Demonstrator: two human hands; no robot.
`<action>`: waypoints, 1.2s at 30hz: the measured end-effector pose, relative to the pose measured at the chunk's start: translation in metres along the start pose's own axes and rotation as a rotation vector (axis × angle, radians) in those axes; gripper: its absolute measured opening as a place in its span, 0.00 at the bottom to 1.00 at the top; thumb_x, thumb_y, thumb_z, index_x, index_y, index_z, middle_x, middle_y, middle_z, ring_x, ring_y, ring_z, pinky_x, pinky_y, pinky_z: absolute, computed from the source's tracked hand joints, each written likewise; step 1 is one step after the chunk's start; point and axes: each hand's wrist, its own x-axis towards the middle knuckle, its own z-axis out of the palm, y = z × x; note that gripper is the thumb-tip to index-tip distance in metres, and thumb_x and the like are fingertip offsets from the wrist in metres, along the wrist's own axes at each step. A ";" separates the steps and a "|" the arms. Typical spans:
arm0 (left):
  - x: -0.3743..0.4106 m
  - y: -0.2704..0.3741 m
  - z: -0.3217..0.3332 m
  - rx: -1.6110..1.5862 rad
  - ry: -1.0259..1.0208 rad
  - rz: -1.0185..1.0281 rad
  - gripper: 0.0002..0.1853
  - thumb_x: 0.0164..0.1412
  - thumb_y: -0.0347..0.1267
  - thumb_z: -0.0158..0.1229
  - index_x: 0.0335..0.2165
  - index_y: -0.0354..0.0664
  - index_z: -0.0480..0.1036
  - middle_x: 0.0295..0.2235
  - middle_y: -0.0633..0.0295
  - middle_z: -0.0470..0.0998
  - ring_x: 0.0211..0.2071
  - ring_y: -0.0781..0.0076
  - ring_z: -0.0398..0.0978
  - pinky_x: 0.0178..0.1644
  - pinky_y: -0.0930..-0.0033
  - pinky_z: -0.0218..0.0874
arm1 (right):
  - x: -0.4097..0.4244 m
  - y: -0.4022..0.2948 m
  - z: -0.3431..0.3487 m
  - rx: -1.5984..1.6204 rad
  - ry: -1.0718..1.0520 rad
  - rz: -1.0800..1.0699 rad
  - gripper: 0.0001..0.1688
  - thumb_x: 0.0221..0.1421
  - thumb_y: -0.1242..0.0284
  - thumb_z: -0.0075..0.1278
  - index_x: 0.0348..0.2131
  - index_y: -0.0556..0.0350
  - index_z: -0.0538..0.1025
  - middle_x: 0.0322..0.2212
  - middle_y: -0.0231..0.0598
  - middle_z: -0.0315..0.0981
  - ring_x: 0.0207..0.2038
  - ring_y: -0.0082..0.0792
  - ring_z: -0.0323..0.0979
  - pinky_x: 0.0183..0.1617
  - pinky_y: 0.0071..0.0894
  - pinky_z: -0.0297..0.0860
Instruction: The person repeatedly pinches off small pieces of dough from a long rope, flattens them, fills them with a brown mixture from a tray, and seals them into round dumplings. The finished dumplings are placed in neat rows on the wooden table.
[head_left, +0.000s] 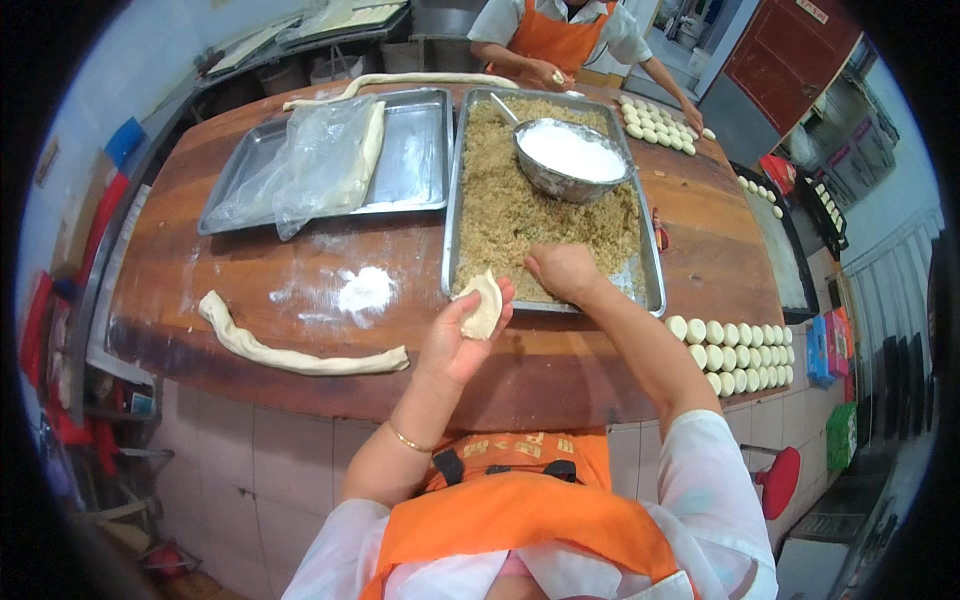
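My left hand (457, 337) holds a flattened piece of dough (482, 305), cupped between thumb and fingers, beside the near left corner of a metal tray (448, 247). That tray holds a crumbly brown filling (517, 217). My right hand (564, 271) rests in the filling near the tray's front edge with its fingers curled; whether filling is in its grip cannot be seen. A metal bowl of white powder (571, 154) with a handled utensil (504, 109) sits on the filling. On the wooden table lie a rope of dough (292, 360) and a patch of white flour (365, 290).
Rows of round dough pieces (731, 352) stand at the table's right edge. Left of the filling lies another metal tray (420, 150) with plastic-covered dough (322, 157). Across the table, a co-worker (559, 37) handles small dough rounds (652, 124). A black baking tray (787, 255) is at right.
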 end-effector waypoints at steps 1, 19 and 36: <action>0.000 -0.003 0.003 0.024 0.043 0.015 0.25 0.66 0.26 0.47 0.59 0.29 0.57 0.55 0.45 0.69 0.55 0.52 0.70 0.57 0.57 0.67 | 0.001 0.002 -0.001 0.038 0.058 0.038 0.22 0.65 0.56 0.40 0.35 0.56 0.74 0.31 0.47 0.78 0.34 0.50 0.77 0.41 0.52 0.71; -0.011 -0.037 0.009 0.078 0.092 -0.143 0.19 0.65 0.28 0.50 0.54 0.36 0.65 0.52 0.49 0.73 0.51 0.57 0.73 0.51 0.58 0.70 | -0.008 0.037 -0.006 0.967 0.503 0.202 0.18 0.65 0.63 0.41 0.33 0.59 0.74 0.26 0.53 0.73 0.30 0.51 0.71 0.38 0.41 0.68; -0.003 -0.052 0.012 0.182 0.134 -0.101 0.16 0.67 0.33 0.51 0.50 0.35 0.67 0.45 0.52 0.76 0.44 0.60 0.76 0.46 0.61 0.73 | -0.014 0.015 -0.023 2.142 0.308 0.544 0.25 0.68 0.50 0.37 0.35 0.49 0.73 0.27 0.27 0.70 0.23 0.22 0.65 0.25 0.20 0.61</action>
